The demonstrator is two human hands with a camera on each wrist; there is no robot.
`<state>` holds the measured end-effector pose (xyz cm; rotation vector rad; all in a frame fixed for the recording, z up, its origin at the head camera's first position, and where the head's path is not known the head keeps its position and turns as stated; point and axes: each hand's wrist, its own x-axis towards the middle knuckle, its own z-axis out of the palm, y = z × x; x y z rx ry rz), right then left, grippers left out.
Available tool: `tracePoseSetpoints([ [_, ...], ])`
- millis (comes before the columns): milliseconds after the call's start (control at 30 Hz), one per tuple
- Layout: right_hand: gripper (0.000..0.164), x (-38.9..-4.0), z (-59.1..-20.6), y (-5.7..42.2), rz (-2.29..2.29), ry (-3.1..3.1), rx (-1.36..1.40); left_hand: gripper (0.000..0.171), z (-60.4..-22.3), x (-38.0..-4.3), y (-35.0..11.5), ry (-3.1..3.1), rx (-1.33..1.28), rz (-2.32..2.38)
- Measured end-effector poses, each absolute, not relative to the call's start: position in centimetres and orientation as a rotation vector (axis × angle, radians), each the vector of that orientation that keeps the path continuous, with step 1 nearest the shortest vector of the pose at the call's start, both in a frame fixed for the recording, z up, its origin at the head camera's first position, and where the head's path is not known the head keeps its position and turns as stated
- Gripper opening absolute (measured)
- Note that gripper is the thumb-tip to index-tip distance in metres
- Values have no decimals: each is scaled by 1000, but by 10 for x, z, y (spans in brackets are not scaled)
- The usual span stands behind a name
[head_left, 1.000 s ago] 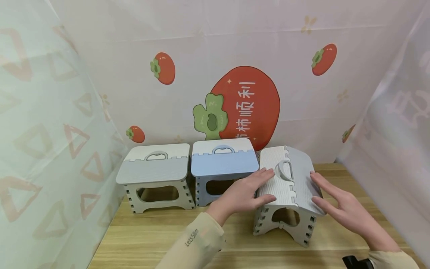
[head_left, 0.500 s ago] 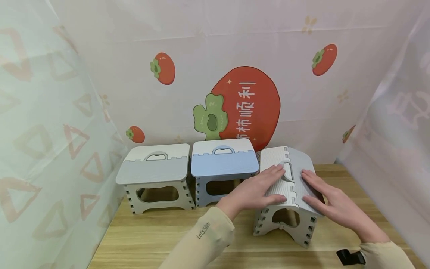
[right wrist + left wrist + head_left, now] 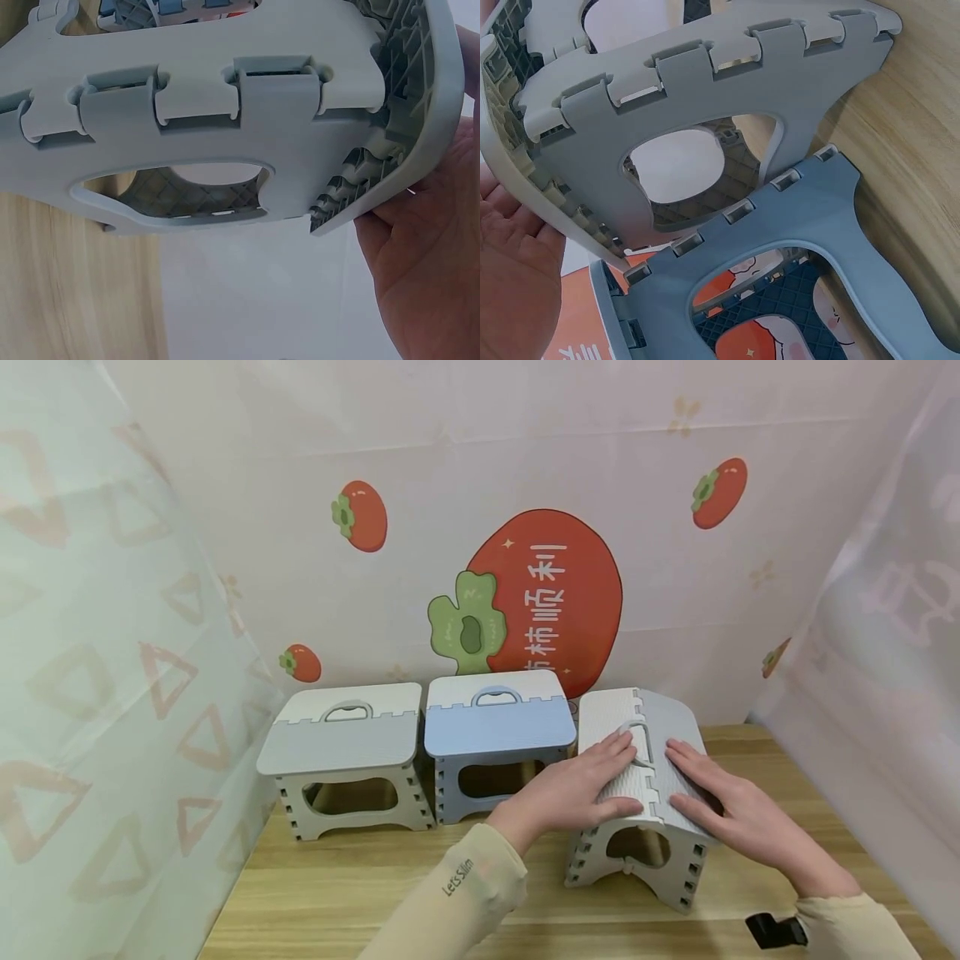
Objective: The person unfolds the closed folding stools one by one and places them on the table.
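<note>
A folding step stool (image 3: 678, 727) with a white half and a grey half to its top stands on the right of the wooden table. Its short end faces me, and the top slopes down from the hinge line, most plainly on the grey half. My left hand (image 3: 573, 785) lies flat on the white half, fingertips at the carry handle (image 3: 639, 745). On the grey half rests my right hand (image 3: 738, 806), fingers straight. Both wrist views show the stool's hinged leg panels from the side, in the left one the grey panel (image 3: 592, 165), in the right one a similar panel (image 3: 292, 142).
A blue-and-white folding stool (image 3: 498, 727) stands unfolded just left of the one under my hands. Farther left is a grey-and-white one (image 3: 345, 743), also unfolded. A patterned cloth (image 3: 450, 435) hangs behind them. Bare wooden tabletop (image 3: 337, 885) lies in front.
My left hand has slid right across the white half to the handle, and my right hand has moved left, farther onto the grey half. The stools stay in place.
</note>
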<state>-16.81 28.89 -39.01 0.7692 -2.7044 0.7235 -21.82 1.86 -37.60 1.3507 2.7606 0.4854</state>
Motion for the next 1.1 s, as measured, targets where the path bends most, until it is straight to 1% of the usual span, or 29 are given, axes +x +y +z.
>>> tracePoseSetpoints([
  [1100, 63, -169, -394, 289, 695, -2703, 746, 76, -380, -218, 22, 2825, 1388, 234],
])
